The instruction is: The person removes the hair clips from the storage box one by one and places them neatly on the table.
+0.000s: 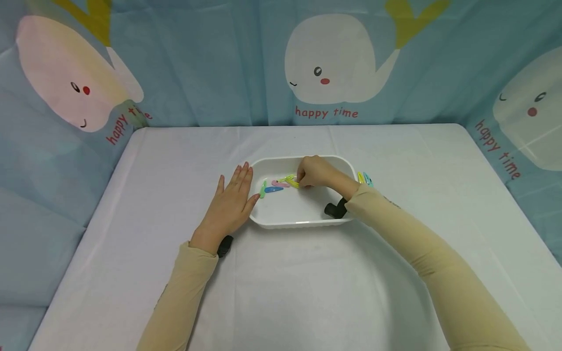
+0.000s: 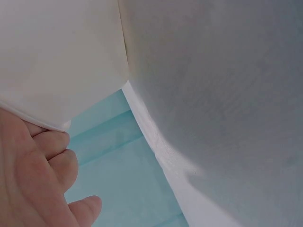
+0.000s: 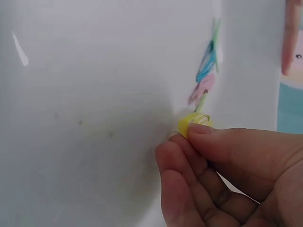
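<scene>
A white tray [image 1: 303, 214] stands on the table. My right hand [image 1: 317, 171] reaches into it and pinches a yellow snap hair clip [image 3: 194, 122] between thumb and fingertips. Beside that clip, on the tray floor, are a pink hair clip [image 1: 280, 184], a blue hair clip [image 1: 274, 189] and a green hair clip [image 1: 263, 190]. Another yellowish clip [image 1: 286, 178] lies close to the pinched one, partly overlapped. With fingers extended, my left hand [image 1: 230, 202] touches the tray's left rim; the left wrist view has its fingers against the tray's outer side.
Just past the tray's right end, a yellow clip [image 1: 360, 177] and a teal clip [image 1: 368, 179] lie on the white tablecloth [image 1: 298, 282]. The black wrist camera [image 1: 335, 209] hangs over the tray's right side. A blue whale-print curtain [image 1: 210, 63] backs the table.
</scene>
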Available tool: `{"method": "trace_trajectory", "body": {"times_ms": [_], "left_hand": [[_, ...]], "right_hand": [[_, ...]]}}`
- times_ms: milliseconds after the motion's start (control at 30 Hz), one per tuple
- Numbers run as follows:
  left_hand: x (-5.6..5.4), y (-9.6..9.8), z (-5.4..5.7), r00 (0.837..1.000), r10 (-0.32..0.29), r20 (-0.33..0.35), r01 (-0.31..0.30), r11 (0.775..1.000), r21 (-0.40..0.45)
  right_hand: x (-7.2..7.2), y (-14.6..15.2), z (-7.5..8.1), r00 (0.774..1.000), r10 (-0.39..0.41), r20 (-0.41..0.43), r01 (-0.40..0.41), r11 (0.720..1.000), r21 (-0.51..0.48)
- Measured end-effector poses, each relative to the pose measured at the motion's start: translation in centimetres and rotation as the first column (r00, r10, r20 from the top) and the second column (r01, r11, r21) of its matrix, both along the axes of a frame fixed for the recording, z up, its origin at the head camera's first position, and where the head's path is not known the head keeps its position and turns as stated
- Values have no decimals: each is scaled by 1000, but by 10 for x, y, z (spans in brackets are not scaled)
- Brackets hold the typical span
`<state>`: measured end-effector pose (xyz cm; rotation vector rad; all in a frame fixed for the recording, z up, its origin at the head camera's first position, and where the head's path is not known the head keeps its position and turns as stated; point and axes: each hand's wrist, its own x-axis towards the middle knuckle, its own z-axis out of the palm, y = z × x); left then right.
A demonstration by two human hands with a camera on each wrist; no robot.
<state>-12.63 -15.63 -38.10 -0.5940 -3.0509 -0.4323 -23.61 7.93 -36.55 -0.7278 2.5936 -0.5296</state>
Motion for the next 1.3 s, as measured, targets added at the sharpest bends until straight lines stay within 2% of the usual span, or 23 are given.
{"method": "trace_trajectory", "body": {"times_ms": [200,367,667,867,1000,1100,1300], "left_hand": [[-1,0,0,1000,-3,8,3,1000,-7],[-1,0,0,1000,5,22,-5,1000,-16],[-1,-1,-1,1000,2,14,-2,1000,-12],[-2,-2,-2,1000,0,20,0,1000,-10],[-3,-1,-1,1000,1,26,-1,1000,-11],[-2,-1,0,1000,-3,26,3,1000,-7],[-2,-1,0,999,2,36,-1,1000,-8]], "right_hand": [[1,3,1,998,-35,49,37,998,-40],[3,4,3,993,-57,104,69,991,-116],[6,11,14,978,-104,182,149,956,-254],[9,16,25,974,-126,189,183,928,-324],[13,22,33,961,-172,218,244,898,-366],[16,30,37,948,-213,238,297,862,-411],[20,43,38,931,-260,257,356,803,-477]]}}
